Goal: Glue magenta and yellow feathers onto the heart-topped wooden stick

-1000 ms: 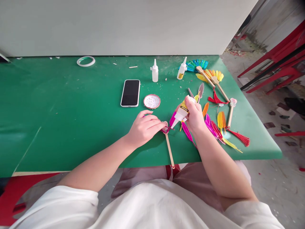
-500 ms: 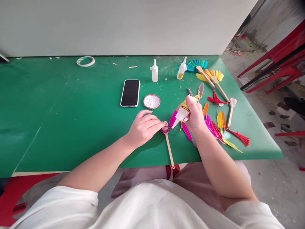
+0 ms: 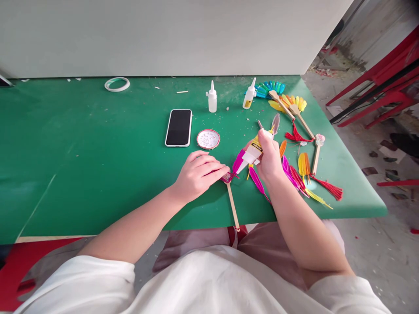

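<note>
My right hand [image 3: 270,157] is closed round a small white glue bottle [image 3: 251,155] with a yellow label, its nozzle aimed down-left at the head of a wooden stick [image 3: 233,207]. My left hand [image 3: 199,173] lies with curled fingers pressing magenta feathers [image 3: 237,162] onto that stick's top end. The stick runs back toward the table's front edge, with a red tassel at its lower tip. Loose magenta, orange and yellow feathers [image 3: 296,174] lie just right of my right hand.
On the green table [image 3: 81,152] are a black phone [image 3: 179,127], a round lid of small white bits [image 3: 208,139], two upright glue bottles [image 3: 212,97], a tape ring [image 3: 117,83], and finished feather fans [image 3: 288,104] with red tassels [image 3: 327,187]. Red chairs [image 3: 386,74] stand at the right.
The glue bottle in my right hand has tilted slightly and shifted a little up and right. My left hand has stayed on the feathers.
</note>
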Available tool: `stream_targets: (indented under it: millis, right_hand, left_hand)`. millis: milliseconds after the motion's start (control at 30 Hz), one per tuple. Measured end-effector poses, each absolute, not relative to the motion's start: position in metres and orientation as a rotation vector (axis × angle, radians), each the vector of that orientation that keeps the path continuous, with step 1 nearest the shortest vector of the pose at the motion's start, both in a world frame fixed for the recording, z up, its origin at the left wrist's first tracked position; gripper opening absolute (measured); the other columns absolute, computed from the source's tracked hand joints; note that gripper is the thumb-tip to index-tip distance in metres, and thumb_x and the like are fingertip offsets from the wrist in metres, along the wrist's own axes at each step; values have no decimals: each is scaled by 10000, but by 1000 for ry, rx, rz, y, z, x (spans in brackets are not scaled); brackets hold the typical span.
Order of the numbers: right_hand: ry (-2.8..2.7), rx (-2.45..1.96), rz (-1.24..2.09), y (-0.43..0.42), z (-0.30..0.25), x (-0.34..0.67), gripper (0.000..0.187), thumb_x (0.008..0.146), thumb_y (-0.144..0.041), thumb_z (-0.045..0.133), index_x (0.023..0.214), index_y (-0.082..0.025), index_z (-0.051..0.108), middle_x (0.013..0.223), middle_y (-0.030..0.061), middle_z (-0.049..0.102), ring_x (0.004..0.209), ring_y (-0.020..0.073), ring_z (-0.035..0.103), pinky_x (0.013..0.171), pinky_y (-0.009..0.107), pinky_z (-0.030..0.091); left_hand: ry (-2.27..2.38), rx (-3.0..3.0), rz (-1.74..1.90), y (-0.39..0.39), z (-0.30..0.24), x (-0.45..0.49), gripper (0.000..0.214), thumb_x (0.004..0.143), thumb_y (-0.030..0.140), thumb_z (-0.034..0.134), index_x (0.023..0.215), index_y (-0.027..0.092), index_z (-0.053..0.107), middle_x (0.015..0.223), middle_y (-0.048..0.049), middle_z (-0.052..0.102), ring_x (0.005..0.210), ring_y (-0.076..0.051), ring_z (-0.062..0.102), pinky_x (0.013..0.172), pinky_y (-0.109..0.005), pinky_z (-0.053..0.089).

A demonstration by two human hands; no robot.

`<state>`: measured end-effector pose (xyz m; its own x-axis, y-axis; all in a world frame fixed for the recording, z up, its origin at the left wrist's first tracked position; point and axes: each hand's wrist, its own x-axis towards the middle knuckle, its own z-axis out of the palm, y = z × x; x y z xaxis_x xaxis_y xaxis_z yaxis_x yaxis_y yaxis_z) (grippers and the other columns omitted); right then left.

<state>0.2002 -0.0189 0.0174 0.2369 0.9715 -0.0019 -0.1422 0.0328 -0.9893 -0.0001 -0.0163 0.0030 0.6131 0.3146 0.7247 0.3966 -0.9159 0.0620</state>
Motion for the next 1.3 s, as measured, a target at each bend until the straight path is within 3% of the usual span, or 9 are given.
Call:
stream_targets:
  millis: [467, 733, 1100, 1300]
  right_hand:
    - [-1003, -1203, 1154, -19, 18, 199, 427, 711, -593, 561, 555, -198, 518, 479, -15, 503, 381, 87, 425, 335, 245, 359]
    - [-1039, -1222, 1120, -19, 17, 201, 430, 705, -582, 578, 543, -200, 465, 460, -39, 458, 373, 71, 397, 322, 220, 319]
    - [-1045, -1196, 1060, -18, 13, 202, 486, 697, -657, 517, 562, -194, 572, 473, -8, 496, 408, 92, 422, 355, 244, 313]
    - [-1079, -1178, 1083, -20, 14, 201, 446, 698, -607, 565, 522, -201, 513, 451, -29, 451, 389, 79, 381, 354, 242, 283]
  left_hand:
    - [-606, -2714, -1190, -15, 2, 0, 241, 775, 116, 631, 970, 257, 636, 881, 43, 700, 830, -124, 594, 861, -345, 426]
    - [-597, -2672, -1254, -16, 2, -2, 252, 760, 110, 648, 964, 257, 639, 879, 43, 700, 828, -125, 600, 860, -346, 432]
    - [-588, -2650, -1288, -16, 3, -1, 244, 761, 127, 654, 951, 281, 648, 865, 51, 696, 812, -120, 597, 854, -347, 428]
    - [-588, -2662, -1278, -16, 2, -1, 256, 756, 125, 657, 958, 283, 647, 868, 55, 696, 825, -114, 583, 870, -341, 416]
